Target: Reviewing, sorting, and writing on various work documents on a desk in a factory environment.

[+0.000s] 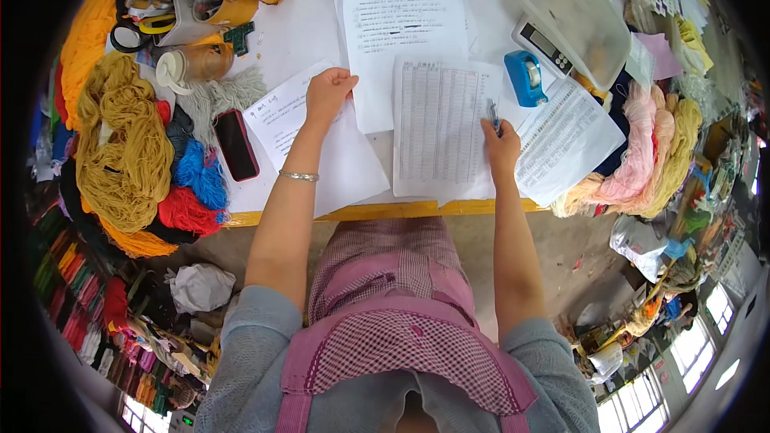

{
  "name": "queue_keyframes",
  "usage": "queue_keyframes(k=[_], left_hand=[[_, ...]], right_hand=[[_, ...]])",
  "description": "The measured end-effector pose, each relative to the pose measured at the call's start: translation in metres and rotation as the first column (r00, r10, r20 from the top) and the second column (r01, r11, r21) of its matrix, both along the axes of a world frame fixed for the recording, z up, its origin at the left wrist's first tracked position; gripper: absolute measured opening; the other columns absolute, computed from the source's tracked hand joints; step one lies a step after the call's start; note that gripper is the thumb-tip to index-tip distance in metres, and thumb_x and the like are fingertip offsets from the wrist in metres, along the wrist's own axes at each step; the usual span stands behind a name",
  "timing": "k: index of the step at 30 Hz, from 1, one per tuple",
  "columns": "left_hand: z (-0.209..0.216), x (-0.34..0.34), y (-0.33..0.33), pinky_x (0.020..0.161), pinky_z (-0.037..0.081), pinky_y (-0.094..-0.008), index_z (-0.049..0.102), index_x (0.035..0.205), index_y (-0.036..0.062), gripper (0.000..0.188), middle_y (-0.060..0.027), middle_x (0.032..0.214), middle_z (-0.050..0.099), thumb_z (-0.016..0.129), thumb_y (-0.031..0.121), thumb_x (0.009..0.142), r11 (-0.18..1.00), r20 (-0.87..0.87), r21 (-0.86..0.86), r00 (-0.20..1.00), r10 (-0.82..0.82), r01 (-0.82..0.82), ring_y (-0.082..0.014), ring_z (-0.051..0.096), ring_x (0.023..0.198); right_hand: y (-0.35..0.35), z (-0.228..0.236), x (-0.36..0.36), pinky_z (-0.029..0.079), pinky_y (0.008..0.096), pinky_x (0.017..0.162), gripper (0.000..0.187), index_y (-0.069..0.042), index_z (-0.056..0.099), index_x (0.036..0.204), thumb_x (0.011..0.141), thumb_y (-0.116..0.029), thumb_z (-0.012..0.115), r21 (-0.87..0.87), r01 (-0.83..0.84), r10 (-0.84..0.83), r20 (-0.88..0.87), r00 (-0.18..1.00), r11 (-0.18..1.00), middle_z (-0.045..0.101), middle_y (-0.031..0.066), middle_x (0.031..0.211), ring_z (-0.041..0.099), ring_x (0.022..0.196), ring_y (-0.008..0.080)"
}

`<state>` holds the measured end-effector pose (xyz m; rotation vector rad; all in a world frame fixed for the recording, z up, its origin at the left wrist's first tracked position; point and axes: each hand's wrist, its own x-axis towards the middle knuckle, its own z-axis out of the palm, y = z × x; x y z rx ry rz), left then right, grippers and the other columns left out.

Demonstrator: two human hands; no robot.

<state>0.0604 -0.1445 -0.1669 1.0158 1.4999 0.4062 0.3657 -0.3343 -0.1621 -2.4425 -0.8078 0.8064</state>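
My left hand (pixel 329 95) is over the left-hand papers, its fingertips drawn together at the left edge of a handwritten sheet (pixel 405 24). It appears to pinch paper there. Below it lies a tilted sheet (pixel 345 162), partly covered by my forearm. In my right hand (pixel 504 147) is a pen (pixel 494 117), held at the right edge of a printed table sheet (pixel 437 128). This sheet lies flat in front of me and overlaps the handwritten one. Another printed sheet (pixel 565 132) slants beside my right hand.
A blue tape dispenser (pixel 525 78), a scale (pixel 543 46) and a translucent plastic bin (pixel 577 12) stand at the right. On the left are a phone (pixel 236 145), a lidded jar (pixel 196 62) and mustard yarn skeins (pixel 120 136). Pink yarn (pixel 630 148) lies at the right edge.
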Motion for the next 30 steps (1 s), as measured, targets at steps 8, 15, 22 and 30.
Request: queue_keyframes(k=[8, 15, 22, 30], left_hand=[[0.021, -0.006, -0.02, 0.062, 0.047, -0.0222, 0.07, 0.096, -0.0019, 0.013, 0.0003, 0.074, 0.065, 0.068, 0.008, 0.088, 0.997, 0.086, -0.042, 0.994, 0.07, -0.066, -0.0065, 0.057, 0.066], [0.022, -0.001, -0.061, 0.061, 0.048, -0.0222, 0.07, 0.092, 0.0018, 0.007, 0.0017, 0.073, 0.064, 0.07, 0.008, 0.088, 0.986, 0.182, -0.158, 0.979, 0.088, -0.06, -0.0059, 0.056, 0.065], [0.019, 0.019, -0.08, 0.062, 0.05, -0.0255, 0.07, 0.104, 0.0005, 0.016, -0.004, 0.08, 0.069, 0.063, 0.008, 0.091, 0.992, 0.202, -0.075, 0.976, -0.08, 0.097, -0.0098, 0.061, 0.068], [0.024, 0.037, -0.021, 0.071, 0.049, -0.0345, 0.064, 0.097, 0.0061, 0.023, -0.0038, 0.081, 0.061, 0.076, 0.014, 0.079, 0.902, -0.345, 0.431, 0.928, 0.14, 0.024, -0.0218, 0.06, 0.076]], right_hand=[[-0.013, 0.01, 0.002, 0.033, 0.0306, 0.052, 0.029, -0.003, 0.058, 0.073, 0.088, -0.022, 0.073, 0.096, 0.101, -0.07, -0.285, 0.956, 0.99, 0.049, 0.0001, 0.058, 0.04, 0.055, 0.0104], [-0.011, 0.03, -0.003, 0.024, 0.0235, 0.049, 0.027, -0.009, 0.057, 0.072, 0.091, -0.021, 0.072, 0.01, 0.237, -0.189, -0.572, 0.798, 0.972, 0.042, -0.0099, 0.061, 0.032, 0.056, 0.0016], [-0.019, 0.024, -0.003, 0.028, 0.0229, 0.05, 0.017, -0.004, 0.062, 0.08, 0.088, -0.014, 0.073, 0.029, 0.154, -0.118, -0.509, 0.852, 0.988, 0.045, -0.0088, 0.063, 0.035, 0.058, 0.0022], [-0.056, 0.012, 0.028, 0.034, 0.025, 0.055, 0.016, 0.002, 0.06, 0.087, 0.087, -0.01, 0.071, 0.131, -0.006, 0.039, -0.246, 0.969, 0.991, 0.049, -0.0036, 0.066, 0.038, 0.063, 0.0056]])
